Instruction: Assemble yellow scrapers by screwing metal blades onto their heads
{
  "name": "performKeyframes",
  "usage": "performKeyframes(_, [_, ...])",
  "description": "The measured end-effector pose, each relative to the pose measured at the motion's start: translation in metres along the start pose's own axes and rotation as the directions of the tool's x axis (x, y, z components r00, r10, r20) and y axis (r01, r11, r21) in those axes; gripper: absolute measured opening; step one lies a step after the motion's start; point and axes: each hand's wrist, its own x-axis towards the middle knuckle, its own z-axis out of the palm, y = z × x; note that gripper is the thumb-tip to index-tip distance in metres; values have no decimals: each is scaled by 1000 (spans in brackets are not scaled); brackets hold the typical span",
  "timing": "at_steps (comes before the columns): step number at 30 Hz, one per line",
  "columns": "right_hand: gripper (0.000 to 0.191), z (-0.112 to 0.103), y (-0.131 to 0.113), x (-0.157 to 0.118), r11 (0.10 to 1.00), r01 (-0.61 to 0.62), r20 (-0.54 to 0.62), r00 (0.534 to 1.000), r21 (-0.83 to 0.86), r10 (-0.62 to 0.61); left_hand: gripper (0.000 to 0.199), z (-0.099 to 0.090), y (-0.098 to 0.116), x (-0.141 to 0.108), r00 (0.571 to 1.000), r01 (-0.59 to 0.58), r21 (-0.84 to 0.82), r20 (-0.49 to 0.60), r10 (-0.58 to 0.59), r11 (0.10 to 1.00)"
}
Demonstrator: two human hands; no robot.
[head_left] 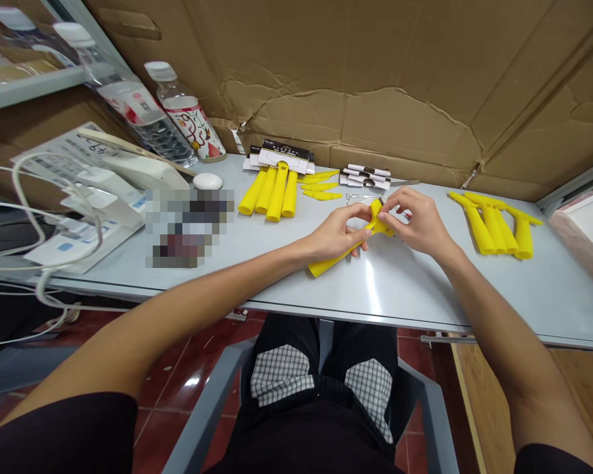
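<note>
My left hand (333, 235) is wrapped around a yellow plastic handle (329, 265), a hollow tube that slants down to the left above the table. At the handle's upper end, my right hand (418, 220) pinches the head with thumb and fingers; the fingers hide part of it. Small clear and reddish items lie just behind the hands, too small to name. Beyond them are folded black-and-white cards (366, 176) and several thin yellow blades (321, 195). To the left lie several yellow tubes with printed header cards (282, 157). T-shaped yellow tools (499, 224) lie in a row on the right.
Two plastic bottles (190, 118) stand at the back left near a white oval object (207, 181). White cables (42, 224) and papers cover the left end, beside a blurred-out patch. A cardboard wall (346, 79) closes the back of the grey table (277, 289).
</note>
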Motion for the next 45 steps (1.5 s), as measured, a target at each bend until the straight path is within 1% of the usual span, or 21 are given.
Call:
performKeyframes(3, [10, 0, -1, 1, 999, -33, -19, 999, 16, 33, 26, 0, 2, 0, 1000, -1, 2, 2, 1, 1000])
performKeyframes(6, [14, -3, 1, 2, 996, -75, -10, 997, 57, 75, 25, -1, 2, 2, 1000, 12, -44, 29, -11, 999])
performKeyframes(7, [15, -5, 2, 2, 994, -93, -12, 996, 65, 94, 24, -1, 2, 3, 999, 23, -68, 25, -21, 997])
performKeyframes(9, [16, -10, 8, 3, 990, -131, -39, 990, 48, 133, 22, -1, 0, 6, 998, 55, -119, -20, -58, 991])
performKeyframes(11, [16, -19, 16, 3, 986, -162, -63, 985, -28, 160, 20, -2, -3, 9, 990, 101, -167, -83, -116, 981])
performKeyframes(12, [16, -24, 21, 3, 981, -173, -53, 984, -85, 169, 19, -3, -4, 11, 983, 122, -190, -111, -144, 974])
performKeyframes(14, [17, -35, 32, 3, 959, -190, 34, 979, -210, 202, 17, -4, -5, 13, 972, 151, -232, -144, -187, 961])
performKeyframes(16, [18, -46, 43, 2, 922, -238, 129, 949, -304, 288, 18, -4, -4, 13, 967, 163, -255, -149, -206, 953])
performKeyframes(19, [23, -58, 56, 1, 852, -342, 223, 864, -397, 451, 18, -5, -2, 13, 967, 172, -260, -139, -214, 950])
performKeyframes(21, [30, -63, 64, 0, 815, -393, 267, 806, -426, 528, 17, -5, 0, 12, 964, 181, -263, -143, -224, 948])
performKeyframes(24, [42, -66, 75, -2, 801, -421, 348, 741, -426, 574, 17, -4, 1, 12, 960, 193, -275, -146, -239, 942])
performKeyframes(26, [46, -66, 81, -4, 809, -412, 385, 727, -418, 569, 18, -4, 1, 12, 961, 194, -278, -140, -240, 941])
performKeyframes(29, [47, -64, 87, -6, 821, -403, 391, 736, -404, 553, 18, -4, 1, 12, 963, 192, -277, -132, -235, 941])
performKeyframes(33, [42, -62, 89, -7, 828, -397, 385, 746, -397, 543, 18, -4, 0, 12, 964, 190, -271, -133, -232, 944])
performKeyframes(37, [26, -57, 87, -7, 846, -340, 375, 783, -411, 497, 20, -4, 0, 11, 967, 182, -240, -135, -218, 954])
performKeyframes(39, [18, -54, 83, -7, 844, -304, 366, 798, -441, 479, 20, -3, 1, 11, 968, 175, -223, -140, -209, 959])
performKeyframes(41, [17, -52, 76, -6, 848, -279, 357, 814, -450, 458, 20, -2, 1, 10, 968, 167, -211, -152, -201, 963])
performKeyframes(43, [16, -50, 66, -4, 876, -266, 343, 844, -402, 414, 20, -2, 1, 10, 967, 161, -199, -166, -195, 967])
performKeyframes(45, [16, -50, 53, -2, 916, -249, 311, 885, -313, 347, 19, -2, 0, 11, 965, 159, -186, -180, -193, 970])
